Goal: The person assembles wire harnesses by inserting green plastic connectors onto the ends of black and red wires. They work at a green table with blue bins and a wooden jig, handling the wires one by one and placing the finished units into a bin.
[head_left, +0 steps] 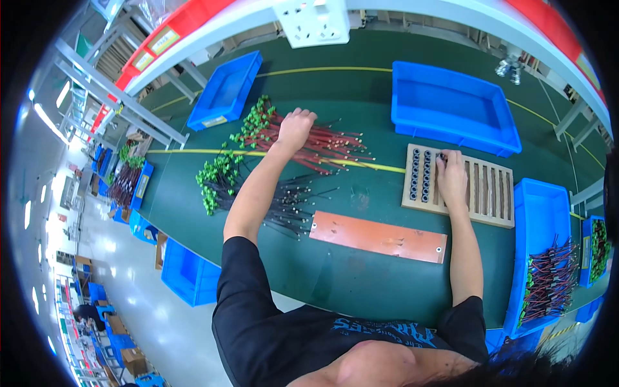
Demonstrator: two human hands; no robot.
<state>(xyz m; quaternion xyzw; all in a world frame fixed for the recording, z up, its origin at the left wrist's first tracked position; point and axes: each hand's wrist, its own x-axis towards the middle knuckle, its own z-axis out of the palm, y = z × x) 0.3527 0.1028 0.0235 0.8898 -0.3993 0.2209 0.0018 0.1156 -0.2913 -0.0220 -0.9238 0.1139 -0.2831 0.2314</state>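
The slotted wooden rack [474,187] lies flat on the green table [361,271], right of centre, and its two leftmost slots are filled with dark ring-shaped parts [420,175] stacked in neat columns. The right hand [450,175] rests on the third slot with fingers curled down onto a part at the top end; whether it pinches one I cannot tell. The left hand [295,129] is closed loosely over a bundle of red wires [322,145] with green connectors [255,122], further back and to the left. From where I stand, each ring should sit square in its groove, pressed against the one before, so the column stays straight. A darker wire pile [290,203] lies nearer, an orange plate [379,236] in front, blue bins [451,103] around.
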